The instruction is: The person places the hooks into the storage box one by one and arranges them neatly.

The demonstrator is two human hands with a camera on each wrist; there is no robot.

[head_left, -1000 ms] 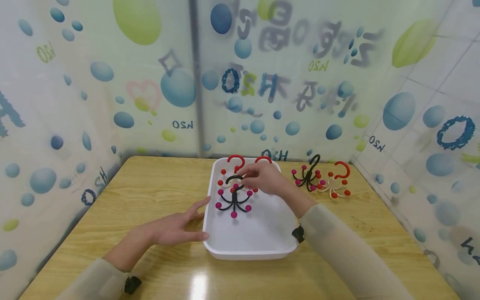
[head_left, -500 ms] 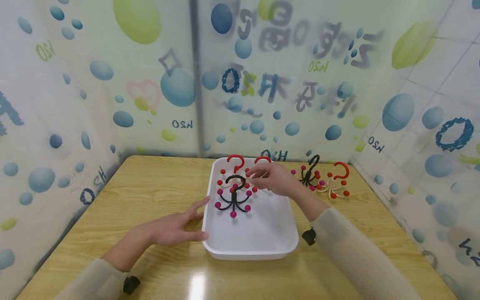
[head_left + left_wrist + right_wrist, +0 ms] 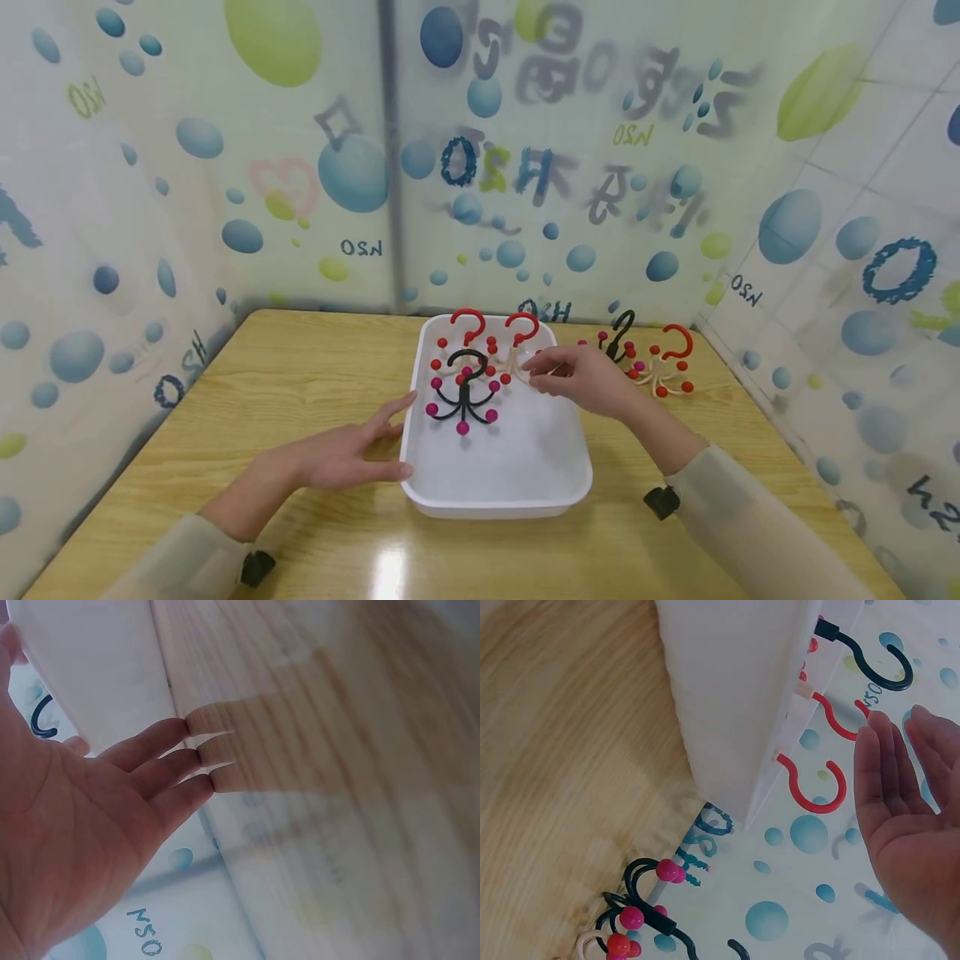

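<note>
A white tray [image 3: 495, 505] stands on the table, holding a black hook-topped piece [image 3: 463, 396] with splayed arms tipped by magenta balls. Behind it are two pale pieces with red hooks and red balls, a left one [image 3: 468, 321] and a right one [image 3: 522, 323]. My left hand [image 3: 337, 454] lies against the tray's left side, fingers spread; its fingertips touch the table in the left wrist view [image 3: 105, 802]. Over the tray's right rim, my right hand [image 3: 581, 379] holds nothing, fingers fairly straight and thumb apart [image 3: 915, 817]. It partly hides the right red-hooked piece.
To the right of the tray, another black hook-topped piece [image 3: 617, 337] and another red-hooked piece [image 3: 663, 371] lie close together on the wooden table [image 3: 315, 358]. Patterned curtain-like walls [image 3: 300, 225] enclose the table at the back and sides.
My right hand has let go of the black piece's hook in the tray and moved right to the rim. The black piece now stands alone. The left hand has stayed put.
</note>
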